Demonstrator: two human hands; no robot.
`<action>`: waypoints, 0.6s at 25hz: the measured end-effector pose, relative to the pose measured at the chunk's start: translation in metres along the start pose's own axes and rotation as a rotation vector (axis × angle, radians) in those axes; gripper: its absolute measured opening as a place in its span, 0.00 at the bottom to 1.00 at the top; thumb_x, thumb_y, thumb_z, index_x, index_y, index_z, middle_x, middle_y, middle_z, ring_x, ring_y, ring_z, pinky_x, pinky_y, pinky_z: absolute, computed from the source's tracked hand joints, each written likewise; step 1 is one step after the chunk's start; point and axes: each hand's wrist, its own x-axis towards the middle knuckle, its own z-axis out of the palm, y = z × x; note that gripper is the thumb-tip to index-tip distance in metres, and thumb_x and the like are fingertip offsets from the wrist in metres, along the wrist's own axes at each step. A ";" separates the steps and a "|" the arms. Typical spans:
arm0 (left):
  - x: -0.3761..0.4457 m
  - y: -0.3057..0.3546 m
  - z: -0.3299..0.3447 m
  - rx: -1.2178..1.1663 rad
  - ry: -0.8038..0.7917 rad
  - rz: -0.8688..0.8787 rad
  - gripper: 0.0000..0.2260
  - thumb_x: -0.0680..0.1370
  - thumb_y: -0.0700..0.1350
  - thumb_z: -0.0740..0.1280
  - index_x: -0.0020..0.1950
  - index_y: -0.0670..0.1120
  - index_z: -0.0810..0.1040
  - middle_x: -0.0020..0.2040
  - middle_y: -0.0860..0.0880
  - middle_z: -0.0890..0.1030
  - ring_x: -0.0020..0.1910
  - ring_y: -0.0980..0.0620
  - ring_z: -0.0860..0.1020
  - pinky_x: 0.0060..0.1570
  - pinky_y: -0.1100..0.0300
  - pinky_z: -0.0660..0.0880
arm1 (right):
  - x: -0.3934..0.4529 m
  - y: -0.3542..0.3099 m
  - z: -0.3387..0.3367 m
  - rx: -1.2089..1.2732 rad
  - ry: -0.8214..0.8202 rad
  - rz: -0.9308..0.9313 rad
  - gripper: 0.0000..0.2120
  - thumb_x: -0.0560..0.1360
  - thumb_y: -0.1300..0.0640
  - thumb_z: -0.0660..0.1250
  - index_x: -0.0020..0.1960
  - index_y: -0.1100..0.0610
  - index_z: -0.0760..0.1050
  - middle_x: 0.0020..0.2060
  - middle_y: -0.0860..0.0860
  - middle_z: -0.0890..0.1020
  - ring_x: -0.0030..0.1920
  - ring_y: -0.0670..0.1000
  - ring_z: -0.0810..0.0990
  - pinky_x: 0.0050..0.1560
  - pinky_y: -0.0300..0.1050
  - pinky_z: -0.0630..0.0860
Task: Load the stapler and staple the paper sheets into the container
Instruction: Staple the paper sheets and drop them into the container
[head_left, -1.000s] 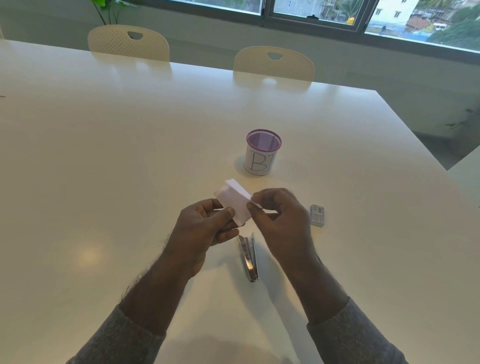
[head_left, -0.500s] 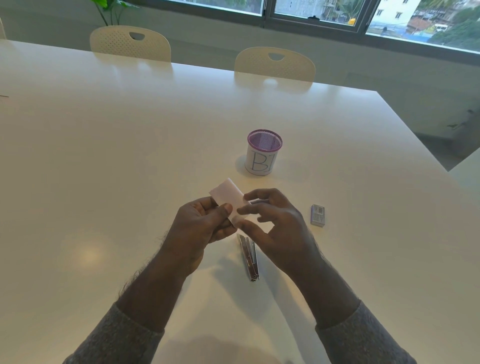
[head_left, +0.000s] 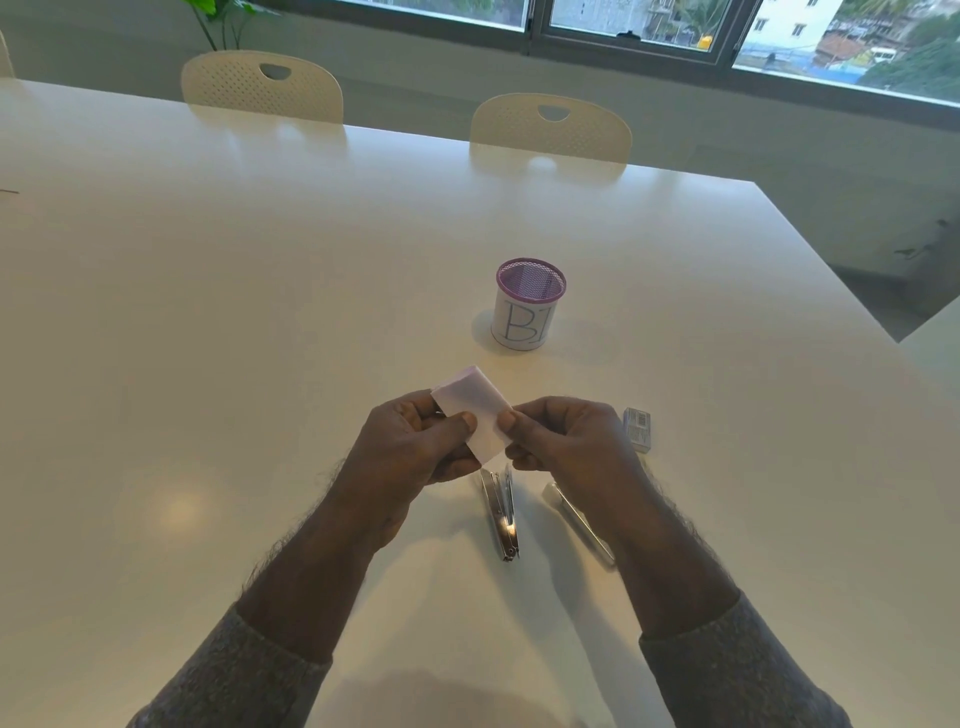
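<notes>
I saw my left hand (head_left: 410, 447) pinching the folded paper sheets (head_left: 475, 415) above the table (head_left: 208, 312), right hand (head_left: 566, 441) pinching their other edge, stapler (head_left: 501, 514) lying below, container (head_left: 529, 306) beyond, staple box (head_left: 638, 429) rightmost.

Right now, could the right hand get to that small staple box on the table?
Probably yes: the staple box lies just beside the right hand, nothing between them, though its fingers pinch the paper sheets.
</notes>
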 end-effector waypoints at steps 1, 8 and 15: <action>0.001 0.002 0.000 0.016 0.006 0.010 0.11 0.75 0.42 0.73 0.57 0.43 0.81 0.46 0.45 0.87 0.46 0.44 0.86 0.41 0.54 0.82 | 0.000 -0.001 -0.001 0.006 -0.009 0.012 0.03 0.73 0.55 0.74 0.42 0.52 0.85 0.32 0.51 0.85 0.33 0.46 0.83 0.39 0.40 0.81; 0.009 0.010 -0.001 0.063 0.041 0.096 0.10 0.71 0.52 0.76 0.48 0.48 0.86 0.40 0.49 0.86 0.40 0.51 0.85 0.39 0.57 0.81 | -0.006 -0.006 -0.001 -0.036 -0.059 0.043 0.04 0.73 0.57 0.74 0.43 0.57 0.85 0.31 0.52 0.85 0.31 0.45 0.81 0.36 0.37 0.80; 0.010 0.005 0.005 0.090 0.104 0.153 0.05 0.74 0.48 0.74 0.45 0.48 0.86 0.38 0.50 0.85 0.37 0.52 0.83 0.37 0.56 0.80 | -0.005 -0.001 -0.001 -0.033 -0.063 0.059 0.04 0.73 0.56 0.74 0.44 0.57 0.86 0.31 0.50 0.85 0.32 0.45 0.82 0.37 0.37 0.79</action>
